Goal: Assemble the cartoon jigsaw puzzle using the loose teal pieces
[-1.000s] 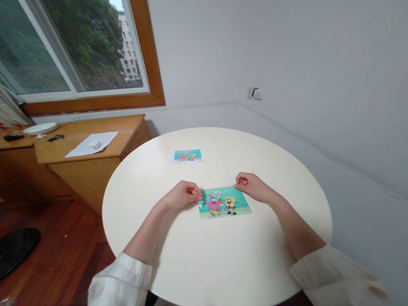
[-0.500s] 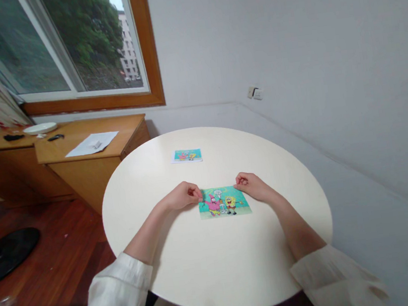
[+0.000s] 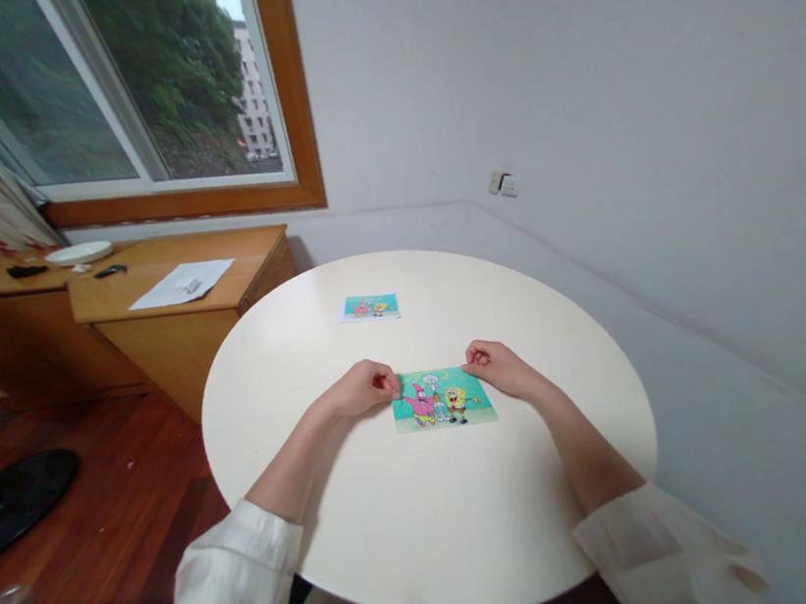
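Note:
A turquoise cartoon picture card (image 3: 444,400), printed with a pink starfish, a pale tall figure and a yellow sponge character, lies on the round white table (image 3: 433,526). My left hand (image 3: 364,386) is closed, with its fingertips pinched at the card's upper left edge. At the upper right corner, the thumb and curled fingers of my right hand (image 3: 495,365) close on the card. Farther back on the table lies a smaller picture (image 3: 371,307) with a similar print on white paper, apart from both hands.
Beyond the table's left edge stands a wooden cabinet (image 3: 179,356) bearing a white paper sheet (image 3: 182,284), a white plate (image 3: 80,253) and small dark items. A wall (image 3: 652,160) with a socket (image 3: 510,186) borders the right side. A black round base (image 3: 21,506) rests on the floor.
My left hand has shifted very slightly at the card's edge. The card, my right hand and the smaller picture look the same.

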Available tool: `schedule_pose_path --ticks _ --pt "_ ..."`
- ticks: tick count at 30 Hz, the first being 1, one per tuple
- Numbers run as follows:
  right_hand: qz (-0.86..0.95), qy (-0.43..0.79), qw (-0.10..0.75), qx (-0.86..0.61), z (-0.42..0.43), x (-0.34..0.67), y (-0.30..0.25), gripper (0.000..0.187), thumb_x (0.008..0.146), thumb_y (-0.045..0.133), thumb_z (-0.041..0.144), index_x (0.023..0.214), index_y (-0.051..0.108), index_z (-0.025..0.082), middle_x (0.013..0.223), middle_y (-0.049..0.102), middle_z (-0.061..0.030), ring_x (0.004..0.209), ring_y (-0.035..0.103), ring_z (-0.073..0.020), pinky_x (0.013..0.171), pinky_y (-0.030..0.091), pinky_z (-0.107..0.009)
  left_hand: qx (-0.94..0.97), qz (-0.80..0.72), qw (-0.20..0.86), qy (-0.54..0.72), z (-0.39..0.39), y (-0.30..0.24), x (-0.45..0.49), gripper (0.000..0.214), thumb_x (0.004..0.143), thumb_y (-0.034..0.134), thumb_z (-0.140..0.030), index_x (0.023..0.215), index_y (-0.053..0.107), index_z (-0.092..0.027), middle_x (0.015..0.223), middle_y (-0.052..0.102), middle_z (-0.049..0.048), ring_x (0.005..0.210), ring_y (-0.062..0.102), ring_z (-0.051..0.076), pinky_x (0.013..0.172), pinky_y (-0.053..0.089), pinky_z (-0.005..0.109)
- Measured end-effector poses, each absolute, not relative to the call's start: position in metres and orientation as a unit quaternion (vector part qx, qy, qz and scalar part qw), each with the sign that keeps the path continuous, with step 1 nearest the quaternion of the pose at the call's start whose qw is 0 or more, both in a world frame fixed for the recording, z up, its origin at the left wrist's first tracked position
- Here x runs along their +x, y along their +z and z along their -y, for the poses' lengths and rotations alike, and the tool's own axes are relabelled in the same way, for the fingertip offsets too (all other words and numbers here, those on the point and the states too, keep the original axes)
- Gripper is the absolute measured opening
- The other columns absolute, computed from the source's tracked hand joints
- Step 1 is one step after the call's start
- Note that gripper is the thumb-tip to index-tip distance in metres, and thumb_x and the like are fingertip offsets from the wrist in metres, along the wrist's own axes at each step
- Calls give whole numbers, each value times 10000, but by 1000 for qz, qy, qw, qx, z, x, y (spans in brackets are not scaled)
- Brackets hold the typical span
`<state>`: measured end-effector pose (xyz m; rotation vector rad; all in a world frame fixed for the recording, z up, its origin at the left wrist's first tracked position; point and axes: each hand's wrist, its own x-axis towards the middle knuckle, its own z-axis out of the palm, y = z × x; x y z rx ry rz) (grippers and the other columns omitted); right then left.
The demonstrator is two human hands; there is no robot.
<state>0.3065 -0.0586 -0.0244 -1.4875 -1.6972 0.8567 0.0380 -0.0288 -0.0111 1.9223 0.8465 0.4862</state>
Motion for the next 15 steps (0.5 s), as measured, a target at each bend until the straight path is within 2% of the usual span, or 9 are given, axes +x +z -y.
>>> schedule_pose_path --ticks 15 --pt "659 328 359 -575 58 306 -26 235 622 617 358 641 473 173 529 419 54 495 387 -82 467 292 -215 819 -339 423 188 28 -13 39 109 646 569 -205 659 622 -111 571 555 -5 541 459 84 532 348 187"
